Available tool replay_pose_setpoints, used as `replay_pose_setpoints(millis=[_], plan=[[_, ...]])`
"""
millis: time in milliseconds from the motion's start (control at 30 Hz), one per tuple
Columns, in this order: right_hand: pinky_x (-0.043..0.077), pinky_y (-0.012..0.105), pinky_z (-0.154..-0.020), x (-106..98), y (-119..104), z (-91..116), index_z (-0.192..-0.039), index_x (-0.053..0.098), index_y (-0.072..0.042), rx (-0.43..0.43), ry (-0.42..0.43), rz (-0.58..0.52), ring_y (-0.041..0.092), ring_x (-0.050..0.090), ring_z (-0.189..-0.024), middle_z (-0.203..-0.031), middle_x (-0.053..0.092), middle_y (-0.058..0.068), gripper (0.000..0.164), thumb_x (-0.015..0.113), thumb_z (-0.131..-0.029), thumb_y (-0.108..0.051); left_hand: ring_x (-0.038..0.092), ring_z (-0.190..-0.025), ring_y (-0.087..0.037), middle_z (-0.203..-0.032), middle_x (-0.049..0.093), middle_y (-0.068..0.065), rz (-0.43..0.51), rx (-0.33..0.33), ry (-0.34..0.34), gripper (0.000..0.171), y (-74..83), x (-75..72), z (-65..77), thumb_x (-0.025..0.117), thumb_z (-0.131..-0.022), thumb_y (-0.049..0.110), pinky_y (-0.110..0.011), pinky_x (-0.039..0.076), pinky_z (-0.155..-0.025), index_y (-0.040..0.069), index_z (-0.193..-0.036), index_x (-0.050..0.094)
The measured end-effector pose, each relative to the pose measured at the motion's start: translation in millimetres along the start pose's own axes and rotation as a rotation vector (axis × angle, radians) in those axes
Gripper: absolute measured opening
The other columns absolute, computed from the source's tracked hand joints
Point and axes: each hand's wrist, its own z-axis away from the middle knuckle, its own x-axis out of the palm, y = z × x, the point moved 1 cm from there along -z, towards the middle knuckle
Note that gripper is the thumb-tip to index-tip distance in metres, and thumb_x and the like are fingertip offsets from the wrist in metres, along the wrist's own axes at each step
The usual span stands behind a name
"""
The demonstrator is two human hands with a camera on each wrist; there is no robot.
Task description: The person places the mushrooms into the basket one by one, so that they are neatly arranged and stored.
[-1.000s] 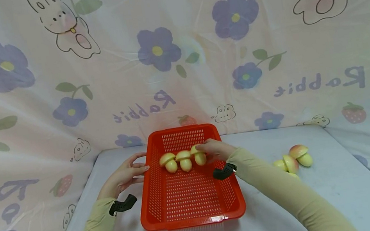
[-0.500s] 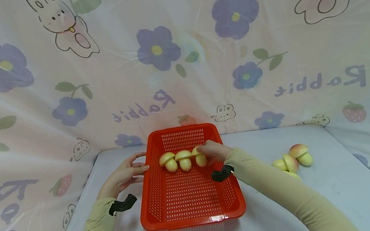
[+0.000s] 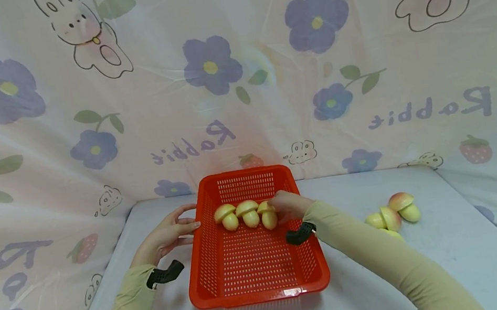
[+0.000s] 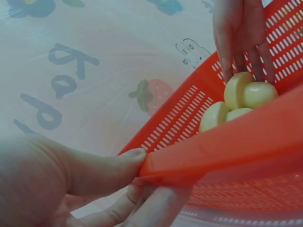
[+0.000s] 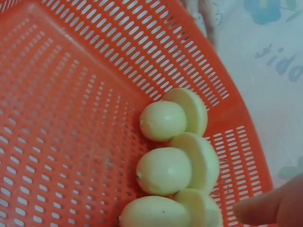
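Three yellow mushrooms, fake-looking, lie in a row inside the red plastic basket [image 3: 261,295], near its far end: a left one [image 3: 228,217], a middle one [image 3: 249,214] and a right one [image 3: 268,216]. My left hand [image 3: 167,238] grips the basket's left rim; in the left wrist view the thumb [image 4: 102,170] presses on top with fingers underneath. Beside the right mushroom is my right hand [image 3: 290,205], reaching in over the right wall. Its fingers [image 4: 255,61] hang fairly straight in the left wrist view, and its thumb [image 5: 260,208] stands apart from the mushrooms in the right wrist view.
On the white table [image 3: 462,252], right of the basket, several more mushrooms [image 3: 390,217] with reddish caps lie together, one partly hidden by the right sleeve [image 3: 370,243]. A patterned curtain [image 3: 270,104] hangs close behind the table's far edge.
The right mushroom has come down a little nearer, level with the others, and my right hand has let go of it. The middle mushroom shifted slightly. My left hand stays on the rim.
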Motion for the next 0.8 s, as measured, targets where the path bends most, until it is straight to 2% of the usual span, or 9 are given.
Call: replay_pose_setpoints(millis=[133, 267, 467, 567, 700, 800], plan=[[0.039, 0.058, -0.099, -5.4, -3.5, 3.9, -0.136, 0.032, 0.011, -0.008, -0.053, -0.043, 0.045, 0.043, -0.12, -0.133, 0.037, 0.025, 0.042, 0.036, -0.099, -0.009, 0.066, -0.087, -0.025, -0.105, 0.058, -0.018, -0.012, 0.002, 0.009, 0.067, 0.4, 0.0, -0.5, 0.063, -0.092, 0.007, -0.043, 0.056, -0.077, 0.011, -0.148, 0.026], [0.038, 0.06, -0.099, -9.1, -9.4, 8.8, -0.135, 0.033, 0.01, -0.004, -0.067, -0.053, 0.049, 0.041, -0.121, -0.133, 0.035, 0.025, 0.04, 0.034, -0.101, -0.012, 0.065, -0.087, -0.025, -0.106, 0.058, -0.018, -0.024, 0.0, 0.013, 0.067, 0.1, -0.4, -0.2, 0.063, -0.092, 0.007, -0.043, 0.056, -0.077, 0.011, -0.148, 0.026], [0.031, 0.062, -0.103, -13.4, -15.0, 14.6, -0.145, 0.013, 0.006, 0.022, -0.074, -0.112, 0.056, 0.031, -0.127, -0.147, 0.019, 0.026, 0.053, 0.038, -0.103, -0.015, 0.066, -0.086, -0.024, -0.104, 0.059, -0.017, -0.026, 0.003, 0.012, 0.066, -0.4, 0.1, 1.0, 0.063, -0.093, 0.006, -0.042, 0.056, -0.077, 0.01, -0.148, 0.026], [0.03, 0.062, -0.104, -15.6, -15.8, 18.6, -0.146, 0.014, 0.006, 0.02, -0.091, -0.128, 0.053, 0.029, -0.13, -0.148, 0.018, 0.027, 0.053, 0.037, -0.103, -0.015, 0.065, -0.086, -0.024, -0.104, 0.059, -0.017, -0.025, 0.005, 0.009, 0.067, -0.8, 0.2, 1.6, 0.063, -0.093, 0.007, -0.043, 0.056, -0.077, 0.01, -0.148, 0.026], [0.031, 0.061, -0.104, -20.3, -19.0, 27.1, -0.144, 0.023, 0.006, 0.011, -0.097, -0.15, 0.049, 0.031, -0.13, -0.145, 0.026, 0.029, 0.048, 0.037, -0.103, -0.014, 0.065, -0.087, -0.025, -0.106, 0.058, -0.018, -0.027, 0.006, 0.006, 0.068, -0.4, 0.4, 2.6, 0.063, -0.093, 0.008, -0.043, 0.056, -0.078, 0.01, -0.149, 0.025], [0.033, 0.059, -0.103, -25.7, -21.7, 33.9, -0.144, 0.024, 0.006, 0.002, -0.11, -0.175, 0.049, 0.033, -0.13, -0.144, 0.028, 0.031, 0.048, 0.038, -0.103, -0.015, 0.065, -0.088, -0.025, -0.108, 0.058, -0.019, -0.025, 0.007, 0.004, 0.068, 0.2, 0.4, 2.5, 0.063, -0.093, 0.008, -0.044, 0.056, -0.078, 0.011, -0.149, 0.024]])
